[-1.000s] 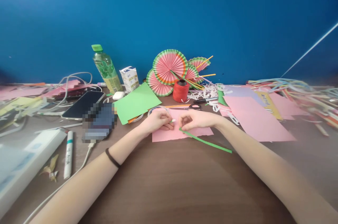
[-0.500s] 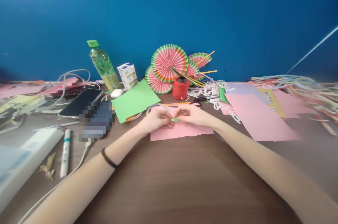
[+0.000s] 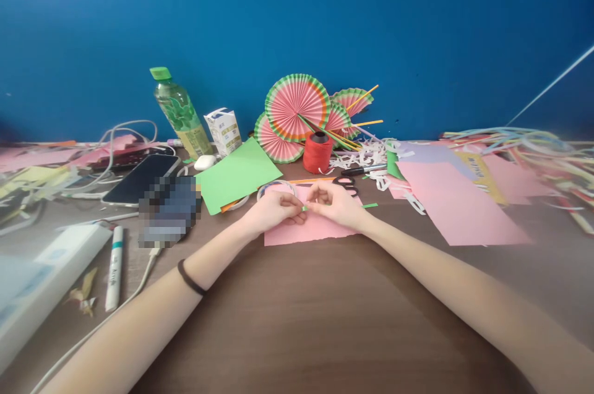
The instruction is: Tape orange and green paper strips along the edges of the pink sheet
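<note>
Both left hand (image 3: pixel 275 209) and right hand (image 3: pixel 340 205), fingers curled nearly closed, pinch a narrow green paper strip (image 3: pixel 370 205).

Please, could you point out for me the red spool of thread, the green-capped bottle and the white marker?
Red spool of thread (image 3: pixel 317 154): head view, wound side.
Green-capped bottle (image 3: pixel 182 114): head view, middle of body.
White marker (image 3: pixel 114 271): head view, barrel.

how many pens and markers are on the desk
2 I can make out: a white marker at the left, and a black pen beside the scissors. A purplish thing by the bottle may be another, and clutter could hide more.
</note>
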`<state>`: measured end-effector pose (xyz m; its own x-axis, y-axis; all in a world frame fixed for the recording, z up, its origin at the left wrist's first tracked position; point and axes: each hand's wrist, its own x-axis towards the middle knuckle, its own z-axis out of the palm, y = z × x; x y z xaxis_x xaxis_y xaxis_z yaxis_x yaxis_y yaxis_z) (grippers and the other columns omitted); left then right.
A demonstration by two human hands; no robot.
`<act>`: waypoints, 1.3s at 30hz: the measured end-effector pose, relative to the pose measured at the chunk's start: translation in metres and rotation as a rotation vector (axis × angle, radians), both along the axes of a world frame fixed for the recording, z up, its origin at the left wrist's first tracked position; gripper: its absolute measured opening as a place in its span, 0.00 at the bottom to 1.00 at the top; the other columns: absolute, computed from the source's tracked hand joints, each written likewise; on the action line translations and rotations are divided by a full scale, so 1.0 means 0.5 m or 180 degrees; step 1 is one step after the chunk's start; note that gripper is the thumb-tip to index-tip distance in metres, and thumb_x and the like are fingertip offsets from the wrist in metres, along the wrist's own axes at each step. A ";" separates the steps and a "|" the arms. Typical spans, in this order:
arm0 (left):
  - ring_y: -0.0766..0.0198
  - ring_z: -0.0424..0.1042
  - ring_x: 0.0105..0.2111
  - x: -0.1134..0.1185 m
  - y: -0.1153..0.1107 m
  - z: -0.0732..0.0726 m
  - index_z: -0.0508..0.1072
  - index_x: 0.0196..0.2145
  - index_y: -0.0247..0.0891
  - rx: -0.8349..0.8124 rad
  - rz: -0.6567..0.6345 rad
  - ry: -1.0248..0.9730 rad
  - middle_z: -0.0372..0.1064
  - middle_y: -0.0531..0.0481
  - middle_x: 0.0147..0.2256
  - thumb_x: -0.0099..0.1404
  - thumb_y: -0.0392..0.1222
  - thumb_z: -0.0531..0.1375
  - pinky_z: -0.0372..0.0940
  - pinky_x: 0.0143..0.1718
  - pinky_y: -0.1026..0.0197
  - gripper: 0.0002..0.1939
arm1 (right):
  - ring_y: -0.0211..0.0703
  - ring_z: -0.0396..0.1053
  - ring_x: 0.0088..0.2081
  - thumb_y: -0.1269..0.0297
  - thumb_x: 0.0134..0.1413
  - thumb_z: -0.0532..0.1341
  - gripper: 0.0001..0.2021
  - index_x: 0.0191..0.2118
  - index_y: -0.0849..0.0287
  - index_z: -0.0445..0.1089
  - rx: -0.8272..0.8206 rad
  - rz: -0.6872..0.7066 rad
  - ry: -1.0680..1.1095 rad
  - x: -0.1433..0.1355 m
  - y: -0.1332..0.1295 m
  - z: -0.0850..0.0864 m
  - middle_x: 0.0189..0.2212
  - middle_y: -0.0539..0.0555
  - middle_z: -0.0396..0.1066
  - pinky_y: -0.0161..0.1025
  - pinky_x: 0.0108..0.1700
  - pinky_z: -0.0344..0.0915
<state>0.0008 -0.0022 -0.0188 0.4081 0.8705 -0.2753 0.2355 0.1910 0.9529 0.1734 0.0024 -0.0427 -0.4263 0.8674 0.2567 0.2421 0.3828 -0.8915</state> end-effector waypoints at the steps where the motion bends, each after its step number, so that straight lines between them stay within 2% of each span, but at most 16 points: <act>1: 0.64 0.74 0.28 0.000 0.000 0.000 0.72 0.28 0.29 0.0010 0.0005 0.0009 0.74 0.45 0.27 0.53 0.31 0.59 0.69 0.34 0.60 0.03 | 0.32 0.57 0.22 0.64 0.45 0.60 0.07 0.29 0.59 0.61 0.0011 -0.0006 0.0017 -0.001 0.000 -0.002 0.26 0.49 0.63 0.33 0.24 0.56; 21: 0.66 0.73 0.27 0.001 -0.001 0.000 0.72 0.27 0.29 0.0026 -0.0002 0.0052 0.74 0.46 0.26 0.53 0.29 0.57 0.69 0.35 0.61 0.04 | 0.31 0.52 0.20 0.65 0.45 0.59 0.06 0.29 0.60 0.62 0.0139 -0.0074 -0.0135 -0.003 -0.002 -0.005 0.24 0.48 0.61 0.32 0.22 0.51; 31: 0.66 0.74 0.28 0.001 0.000 0.001 0.72 0.28 0.29 0.0006 -0.0025 0.0078 0.74 0.46 0.27 0.54 0.29 0.56 0.69 0.33 0.64 0.04 | 0.31 0.52 0.21 0.64 0.46 0.59 0.06 0.30 0.60 0.63 0.0166 -0.0047 -0.0124 0.000 0.001 -0.010 0.25 0.48 0.61 0.32 0.22 0.52; 39: 0.65 0.74 0.28 0.000 -0.001 0.004 0.72 0.28 0.29 0.0021 -0.0038 0.0102 0.74 0.45 0.27 0.53 0.29 0.57 0.69 0.35 0.62 0.04 | 0.30 0.51 0.20 0.63 0.46 0.59 0.06 0.30 0.60 0.63 0.0219 -0.0053 -0.0155 -0.001 0.003 -0.013 0.25 0.48 0.62 0.32 0.22 0.50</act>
<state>0.0009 -0.0026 -0.0171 0.4095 0.8674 -0.2827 0.2681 0.1818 0.9461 0.1730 0.0040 -0.0489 -0.4255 0.8555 0.2952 0.2915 0.4383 -0.8502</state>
